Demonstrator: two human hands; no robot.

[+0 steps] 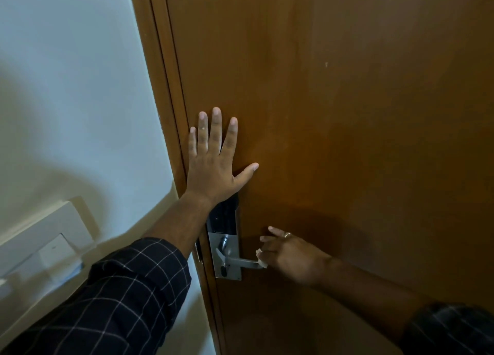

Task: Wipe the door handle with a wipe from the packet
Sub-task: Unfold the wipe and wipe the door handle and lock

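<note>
A silver lever door handle [242, 261] sticks out to the right from a metal lock plate [230, 250] on the brown wooden door [347, 114]. My right hand [290, 256] grips the free end of the lever with a white wipe [260, 258] bunched under its fingers; only a small part of the wipe shows. My left hand [216, 157] lies flat on the door above the lock, fingers spread, holding nothing. A black keypad panel [224, 215] tops the lock plate, partly hidden by my left wrist. The wipe packet is out of sight.
The door frame [160, 87] runs along the door's left edge, with a pale wall [66, 87] beyond it. A white switch plate [48, 237] is mounted on the wall at lower left. The door edge latch [198, 250] shows beside the lock plate.
</note>
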